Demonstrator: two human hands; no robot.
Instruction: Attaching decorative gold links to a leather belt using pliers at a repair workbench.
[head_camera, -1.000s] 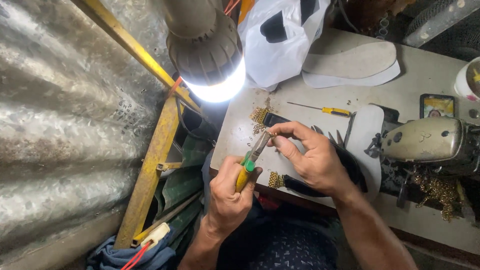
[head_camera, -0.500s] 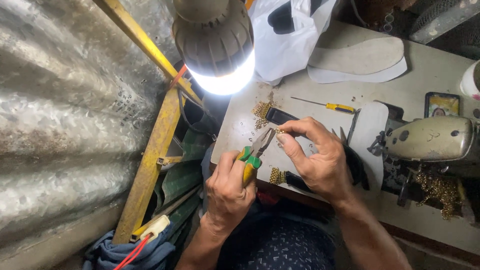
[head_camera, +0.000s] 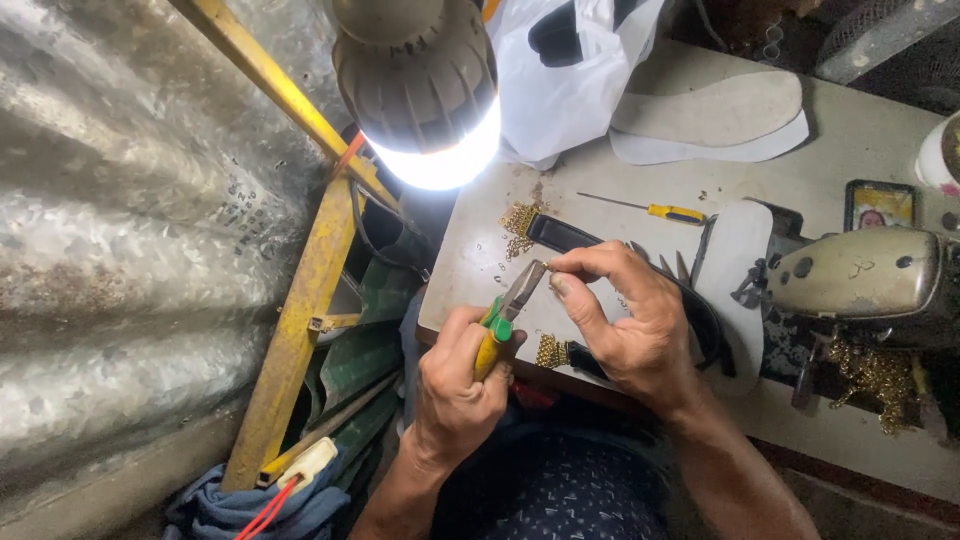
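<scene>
corrugated metal wall (head_camera: 120, 250), lit lamp (head_camera: 425, 90) overhead

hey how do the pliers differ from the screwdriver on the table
The pliers are gripped in the left hand, raised off the table, nose meeting the right hand's fingertips; the screwdriver lies flat and untouched farther back. The pliers have yellow-and-green handles and a broad two-part nose; the screwdriver has one yellow handle and a thin straight shaft. The pliers look bulkier. Both are yellow-handled metal hand tools.
</scene>
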